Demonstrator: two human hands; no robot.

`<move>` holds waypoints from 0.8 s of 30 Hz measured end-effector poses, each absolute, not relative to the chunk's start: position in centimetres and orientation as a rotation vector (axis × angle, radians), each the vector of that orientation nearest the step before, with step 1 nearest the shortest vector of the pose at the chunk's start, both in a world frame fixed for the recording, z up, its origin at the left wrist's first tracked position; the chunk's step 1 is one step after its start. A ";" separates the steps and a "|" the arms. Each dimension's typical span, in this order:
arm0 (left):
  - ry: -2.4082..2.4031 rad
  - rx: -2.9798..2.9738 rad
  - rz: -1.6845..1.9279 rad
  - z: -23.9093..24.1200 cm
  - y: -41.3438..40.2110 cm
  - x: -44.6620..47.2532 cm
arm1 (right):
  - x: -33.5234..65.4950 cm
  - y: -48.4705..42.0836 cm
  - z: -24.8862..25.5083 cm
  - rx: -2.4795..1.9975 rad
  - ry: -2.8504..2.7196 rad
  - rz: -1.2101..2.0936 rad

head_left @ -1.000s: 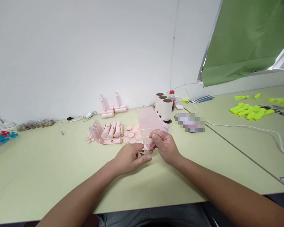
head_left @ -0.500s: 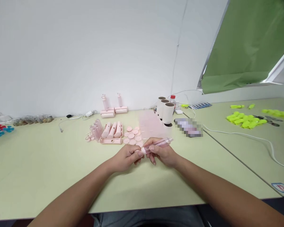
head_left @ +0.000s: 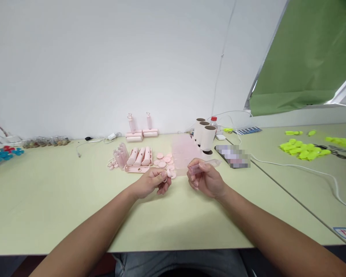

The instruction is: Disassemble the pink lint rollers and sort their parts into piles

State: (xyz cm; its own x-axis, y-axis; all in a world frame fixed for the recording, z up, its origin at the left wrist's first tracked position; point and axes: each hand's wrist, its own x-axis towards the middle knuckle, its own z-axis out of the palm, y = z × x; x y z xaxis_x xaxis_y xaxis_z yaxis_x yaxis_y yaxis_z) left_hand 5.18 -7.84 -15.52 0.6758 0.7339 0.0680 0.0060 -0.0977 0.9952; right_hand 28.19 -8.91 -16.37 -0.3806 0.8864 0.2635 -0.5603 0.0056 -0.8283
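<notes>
Transparent pink tube [head_left: 194, 169], above the bench [head_left: 150, 227], right of the pink discs [head_left: 162, 164] | my right hand [head_left: 210, 181] wrapped round it; my left hand [head_left: 150, 183] pinching a pale-pink cap [head_left: 169, 173] near the discs; hands apart | I'd grip lightly, cap and tube end squarely aligned

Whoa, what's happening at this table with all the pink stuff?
A person's left hand is pinching a small pale pink piece, maybe a cap. The right hand is holding a see-through pink tube. The piece and the tube are apart. Just beyond the left hand, flat pink discs lie on the table.
</notes>
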 end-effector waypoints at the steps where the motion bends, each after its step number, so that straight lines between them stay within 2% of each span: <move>1: 0.649 1.581 0.684 -15.5 -7.8 5.2 | 28.1 -8.8 -16.6 -0.455 -1.160 1.620; 9: 0.701 1.708 0.730 -15.4 -7.9 5.6 | 27.1 -9.6 -17.8 -0.629 -1.577 1.586; 15: 0.897 1.767 0.792 -11.6 -7.0 1.4 | 27.1 -10.3 -17.6 -0.681 -1.725 1.618; 19: 1.314 1.775 0.475 -9.3 -6.2 -5.2 | 27.1 -10.7 -17.3 -0.795 -1.808 1.608; 24: 2.063 1.472 0.311 -10.5 -4.1 -11.1 | 26.9 -10.9 -16.8 -0.858 -1.891 1.567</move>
State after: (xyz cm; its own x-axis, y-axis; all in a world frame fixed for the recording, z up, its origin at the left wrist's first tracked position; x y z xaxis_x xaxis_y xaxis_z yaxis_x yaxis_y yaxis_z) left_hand -11.11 -4.08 -10.50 -0.2230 0.9209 -0.3197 0.7855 0.3640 0.5004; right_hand 26.91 -10.89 -16.84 -0.6556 0.7551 0.0045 0.1357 0.1236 -0.9830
